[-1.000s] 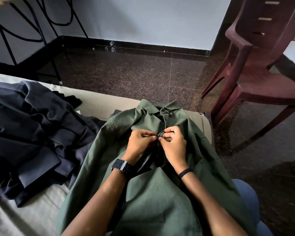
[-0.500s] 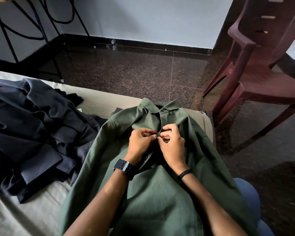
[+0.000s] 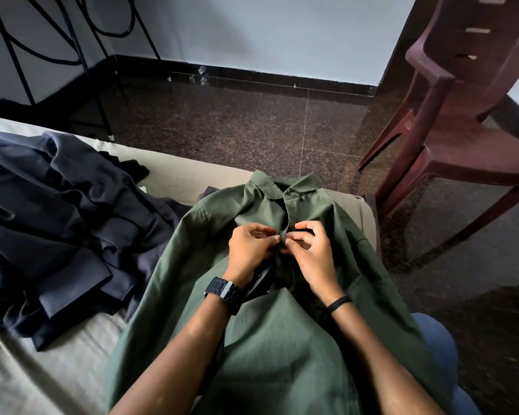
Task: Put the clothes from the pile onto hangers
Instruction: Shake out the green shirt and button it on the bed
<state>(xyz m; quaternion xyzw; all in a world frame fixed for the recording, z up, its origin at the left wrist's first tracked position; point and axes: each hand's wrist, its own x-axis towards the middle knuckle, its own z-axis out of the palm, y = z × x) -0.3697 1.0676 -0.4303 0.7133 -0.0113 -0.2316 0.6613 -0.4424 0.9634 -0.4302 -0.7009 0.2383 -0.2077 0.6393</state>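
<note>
A green collared shirt [image 3: 282, 348] lies front-up over my lap and the bed edge, collar pointing away from me. My left hand [image 3: 249, 250] pinches the left edge of the button placket just below the second button. My right hand [image 3: 312, 253] pinches the opposite edge with fingertips, its other fingers curled. The top two buttons look fastened. A dark strip, possibly a hanger part, shows in the gap below my hands. A pile of dark navy clothes [image 3: 51, 223] lies on the bed to the left.
A pale sheet covers the bed [image 3: 27, 378]. A maroon plastic chair [image 3: 468, 121] stands on the dark speckled floor at the right. Black metal rack legs [image 3: 81, 73] stand at the far left against the wall.
Both hands have stayed at the placket. The right hand's fingers have spread and its thumb and forefinger now work a little lower on the edge.
</note>
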